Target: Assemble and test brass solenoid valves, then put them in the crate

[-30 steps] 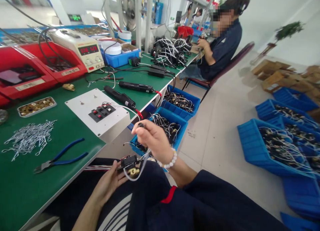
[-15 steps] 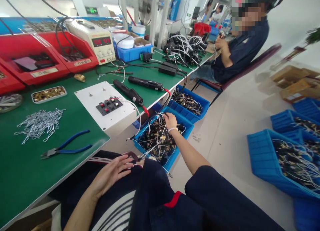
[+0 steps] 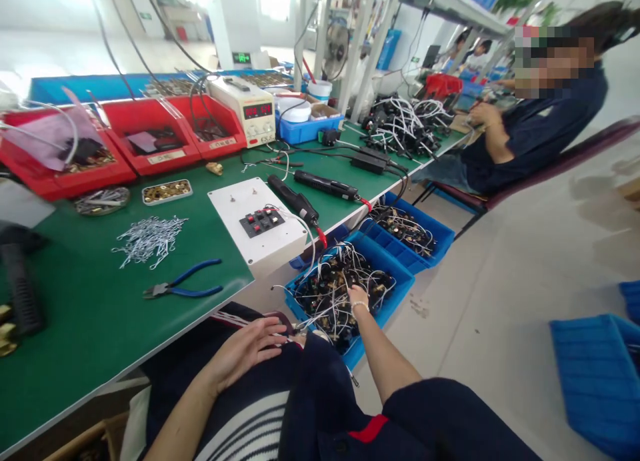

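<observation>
My right hand (image 3: 359, 298) reaches down into a blue bin (image 3: 397, 294) beside the bench. Its fingers are bunched among a heap of black parts with brass fittings and white wires (image 3: 325, 294); what they grip, if anything, is hidden. A white-beaded band circles that wrist. Over my lap lies my left hand (image 3: 253, 348), palm turned inward, fingers stretched out and holding nothing. On the bench edge above it are blue-handled cutting pliers (image 3: 193, 284) and a white box with black and red terminals (image 3: 270, 248).
Two black electric screwdrivers (image 3: 295, 198) lie behind the box. Loose metal clips (image 3: 153, 238), a tray of brass pieces (image 3: 167, 192) and red bins (image 3: 150, 134) occupy the green bench (image 3: 100, 301). A second blue bin (image 3: 440, 238) stands near a seated co-worker (image 3: 555, 128).
My view has swung left, so the bench shows further right. My right hand has moved from the bin's far side toward its nearer middle. My left hand stays over my lap.
</observation>
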A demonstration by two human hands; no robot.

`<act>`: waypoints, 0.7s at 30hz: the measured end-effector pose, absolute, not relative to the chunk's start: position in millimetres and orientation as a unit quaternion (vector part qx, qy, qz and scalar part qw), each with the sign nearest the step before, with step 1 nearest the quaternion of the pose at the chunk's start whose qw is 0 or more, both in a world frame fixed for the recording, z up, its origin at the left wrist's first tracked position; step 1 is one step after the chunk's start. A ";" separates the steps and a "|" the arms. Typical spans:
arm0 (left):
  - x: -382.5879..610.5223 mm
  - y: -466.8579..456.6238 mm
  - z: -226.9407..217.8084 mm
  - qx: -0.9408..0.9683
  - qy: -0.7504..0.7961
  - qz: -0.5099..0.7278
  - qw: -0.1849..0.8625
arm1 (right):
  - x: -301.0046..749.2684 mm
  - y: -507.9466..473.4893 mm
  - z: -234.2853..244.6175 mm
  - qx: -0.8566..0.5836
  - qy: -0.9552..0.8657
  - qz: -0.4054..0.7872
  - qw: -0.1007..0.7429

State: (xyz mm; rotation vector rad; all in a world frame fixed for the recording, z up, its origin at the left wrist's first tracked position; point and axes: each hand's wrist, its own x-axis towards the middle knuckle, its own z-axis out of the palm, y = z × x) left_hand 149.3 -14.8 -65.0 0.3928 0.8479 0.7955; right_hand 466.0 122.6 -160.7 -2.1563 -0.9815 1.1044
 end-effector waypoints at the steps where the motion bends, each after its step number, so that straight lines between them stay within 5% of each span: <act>1: 149.7 -13.8 -65.8 0.187 0.395 0.376 0.817 | 456.2 118.0 -161.5 -0.782 -0.362 0.430 0.268; 12: 154.0 -6.4 -51.2 0.252 0.442 0.374 0.776 | 321.5 110.2 -103.3 -0.461 -0.420 0.719 0.308; 21: 52.8 -74.5 18.6 0.350 0.585 0.452 0.575 | 280.1 58.8 -65.0 -0.389 -0.394 0.800 0.231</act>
